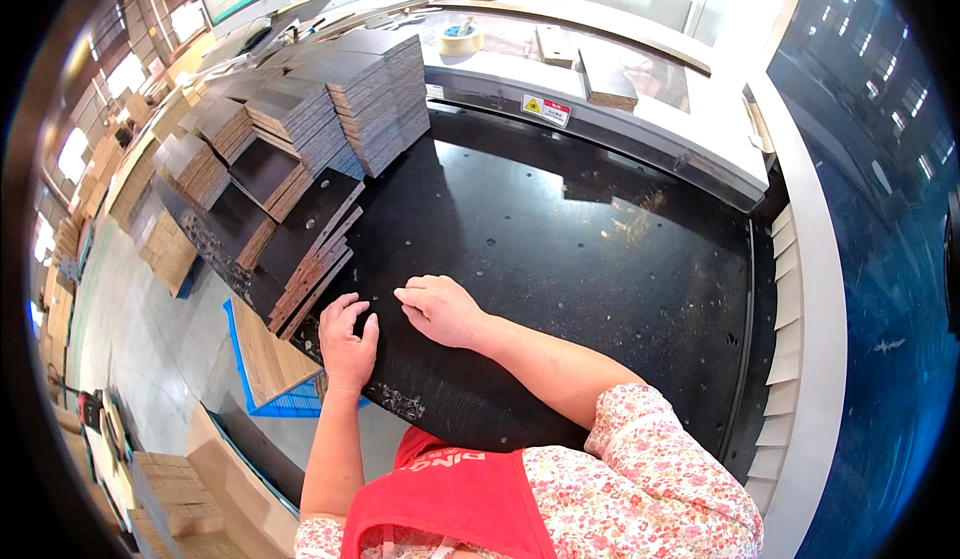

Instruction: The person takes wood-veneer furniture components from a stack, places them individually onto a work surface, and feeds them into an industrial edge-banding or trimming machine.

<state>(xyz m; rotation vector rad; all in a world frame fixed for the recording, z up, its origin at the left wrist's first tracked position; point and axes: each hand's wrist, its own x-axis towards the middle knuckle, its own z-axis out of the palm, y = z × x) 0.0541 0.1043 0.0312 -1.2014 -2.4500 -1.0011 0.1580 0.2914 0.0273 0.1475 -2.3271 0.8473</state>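
My left hand (349, 347) is at the near left edge of the black work table (560, 309), beside the near ends of several thin brown board strips (318, 264). Its thumb and fingers are apart, with nothing seen between them; whether the fingertips touch the strips I cannot tell. To its right, over the table top, my right hand (442, 312) has its fingers curled in together and pointing left. Nothing shows in it. Beyond the strips, tall stacks of dark-faced boards (375, 99) stand at the table's left side.
A white ledge (690, 144) with a warning label runs along the back, bearing a tape roll (460, 41) and a small dark board block (607, 81). At the right stands a blue panel (880, 259). A blue crate-like holder (290, 399) with a wood board sits below left.
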